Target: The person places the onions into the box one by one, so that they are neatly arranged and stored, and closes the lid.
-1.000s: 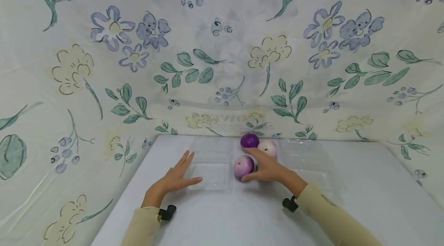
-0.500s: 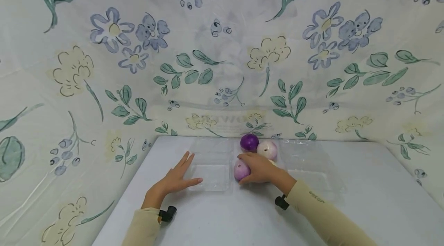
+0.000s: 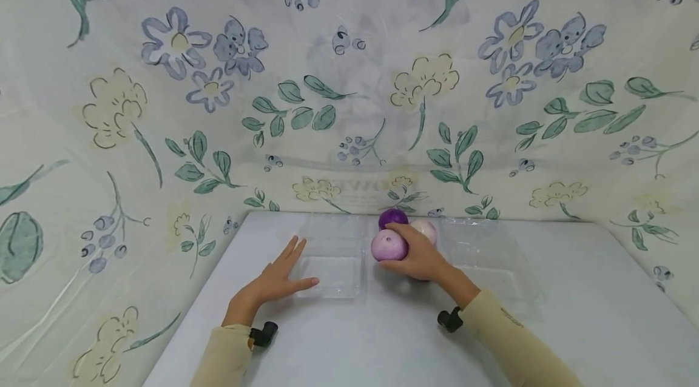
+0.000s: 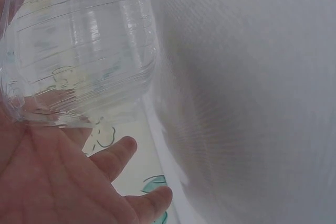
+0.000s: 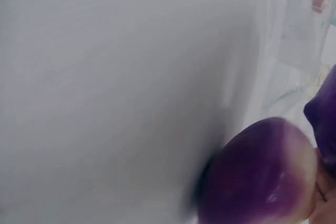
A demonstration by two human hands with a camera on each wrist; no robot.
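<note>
My right hand (image 3: pixel 417 256) grips a light purple onion (image 3: pixel 389 246), thumb in front and fingers behind, raised off the table in the head view. Behind it sit a dark purple onion (image 3: pixel 392 216) and a pale onion (image 3: pixel 425 231), partly covered by the hand. Another purple onion (image 5: pixel 252 177) stands on the table below the palm in the right wrist view; from the head it is almost hidden. My left hand (image 3: pixel 267 282) rests with fingers spread at the left side of a clear plastic container (image 4: pixel 84 51); its thumb reaches the front corner.
A second clear plastic container (image 3: pixel 491 247) lies to the right of the onions. All of this is on a white table (image 3: pixel 349 344), whose far edge meets a floral curtain (image 3: pixel 349 132). A small black camera (image 3: pixel 450 319) is strapped at each wrist.
My right hand has closed round the light purple onion and lifted it from the table, slightly toward the back. The left hand and both containers stay where they were.
</note>
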